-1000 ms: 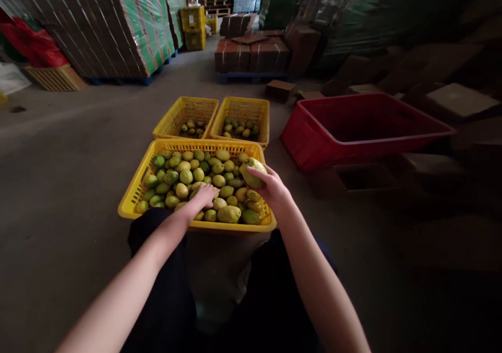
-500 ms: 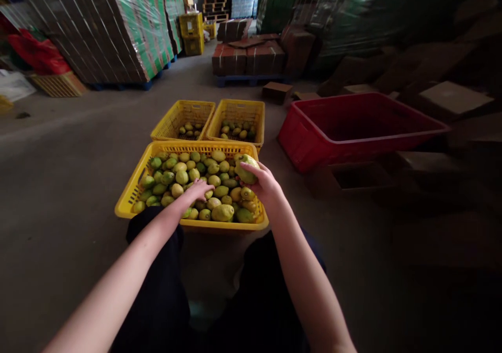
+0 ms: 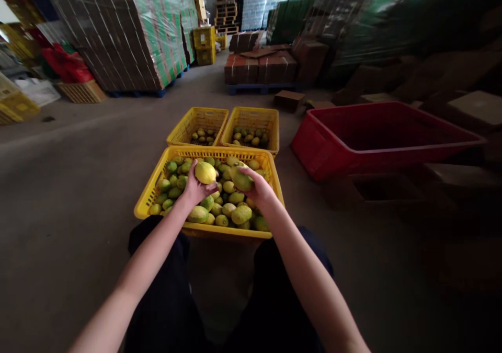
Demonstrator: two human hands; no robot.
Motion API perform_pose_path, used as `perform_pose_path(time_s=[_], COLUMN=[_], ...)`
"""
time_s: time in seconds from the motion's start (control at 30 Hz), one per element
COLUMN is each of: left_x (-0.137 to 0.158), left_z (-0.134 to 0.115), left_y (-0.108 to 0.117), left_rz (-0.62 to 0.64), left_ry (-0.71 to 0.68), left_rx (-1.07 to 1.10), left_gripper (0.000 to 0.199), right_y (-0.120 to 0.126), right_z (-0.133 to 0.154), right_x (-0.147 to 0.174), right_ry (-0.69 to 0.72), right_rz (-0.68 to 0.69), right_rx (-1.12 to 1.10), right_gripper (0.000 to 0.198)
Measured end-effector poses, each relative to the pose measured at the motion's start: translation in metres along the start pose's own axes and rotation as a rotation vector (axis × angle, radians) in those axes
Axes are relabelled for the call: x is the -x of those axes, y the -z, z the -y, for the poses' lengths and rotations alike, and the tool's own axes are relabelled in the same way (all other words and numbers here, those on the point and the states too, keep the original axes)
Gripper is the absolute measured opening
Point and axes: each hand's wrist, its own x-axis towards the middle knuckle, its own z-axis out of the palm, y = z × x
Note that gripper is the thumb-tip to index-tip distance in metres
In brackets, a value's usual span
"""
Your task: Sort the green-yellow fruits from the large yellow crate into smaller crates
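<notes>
A yellow lemon [image 3: 205, 173] rests in my left hand [image 3: 194, 190], its fingers curled round the fruit. My right hand [image 3: 259, 190] grips a larger green lemon [image 3: 241, 178], thumb on top. Both hands are above a yellow plastic crate [image 3: 146, 202], a short way apart. Many green and yellow lemons fill this crate; a big bumpy one [image 3: 241, 215] lies near its front rim. The hands hide part of the pile.
Behind the full crate stand two yellow crates, the left one [image 3: 176, 125] and the right one [image 3: 273, 128], each with some lemons at the bottom. To the right is a large red tub [image 3: 325, 149]. Wrapped pallet stacks [image 3: 152, 34] and cardboard boxes [image 3: 289, 101] stand farther back.
My left hand has picked up a yellow lemon from the pile and turned it upward. My right hand still holds the green lemon, now tilted differently. The view has shifted slightly left.
</notes>
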Motion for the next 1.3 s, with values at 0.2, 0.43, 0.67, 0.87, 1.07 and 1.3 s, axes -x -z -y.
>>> perform_pose_path(time_s=[0.2, 0.43, 0.67, 0.87, 1.07, 1.3], left_x=[-0.003, -0.012, -0.018, -0.020, -0.025, -0.023], left_z=[-0.002, 0.001, 0.006, 0.006, 0.004, 0.003], left_y=[-0.007, -0.018, -0.018, -0.018, -0.017, -0.016], left_rz=[-0.172, -0.267, -0.296, -0.249, -0.289, -0.302], left_ry=[-0.013, -0.218, -0.520, -0.525, -0.317, -0.258], left_rx=[0.316, 0.168, -0.065, -0.063, 0.171, 0.217], left_gripper=[0.044, 0.024, 0.029, 0.023, 0.015, 0.013], right_y=[-0.026, -0.033, -0.037, -0.037, -0.037, -0.039], right_z=[-0.017, -0.028, -0.025, -0.026, -0.037, -0.040], right_x=[-0.013, -0.031, -0.024, -0.018, -0.028, -0.032], right_ry=[-0.075, -0.149, 0.171, 0.262, 0.144, -0.038], right_rz=[0.115, -0.019, 0.125, 0.089, -0.068, -0.096], right_rx=[-0.071, -0.056, 0.106, 0.124, -0.027, -0.194], right_gripper=[0.012, 0.020, 0.035, 0.033, 0.022, 0.020])
